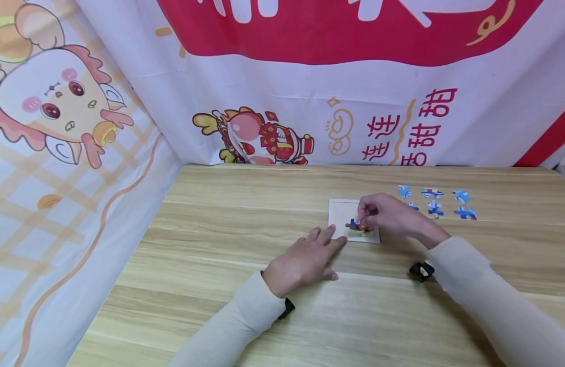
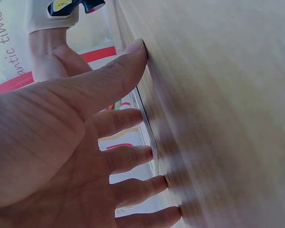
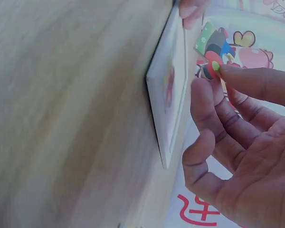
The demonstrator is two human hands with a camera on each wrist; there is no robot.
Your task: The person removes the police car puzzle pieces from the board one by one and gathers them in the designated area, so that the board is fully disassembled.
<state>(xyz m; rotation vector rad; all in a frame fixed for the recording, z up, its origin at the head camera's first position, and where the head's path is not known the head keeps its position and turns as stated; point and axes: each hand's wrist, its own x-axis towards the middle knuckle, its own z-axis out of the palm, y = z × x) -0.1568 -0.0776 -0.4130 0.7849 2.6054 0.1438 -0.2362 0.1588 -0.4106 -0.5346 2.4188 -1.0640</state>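
My right hand (image 1: 385, 214) pinches a colourful jigsaw piece (image 3: 217, 45) between thumb and fingers, over the right part of a white puzzle tray (image 1: 336, 209). Green, red and dark blue show on the piece in the right wrist view. Below it, in the tray's lower right, lies a printed part (image 1: 366, 234) of the picture, half covered by the hand. My left hand (image 1: 303, 257) spreads its fingers, the fingertips at the tray's lower left edge. In the left wrist view its straight fingers (image 2: 130, 159) lie along the tray's rim, thumb apart.
To the right of the tray, several loose blue jigsaw pieces (image 1: 435, 207) lie in two rows, one partly behind my right hand. A printed cloth (image 1: 273, 81) hangs along the back of the wooden table (image 1: 209, 229), and another part of it covers the left side.
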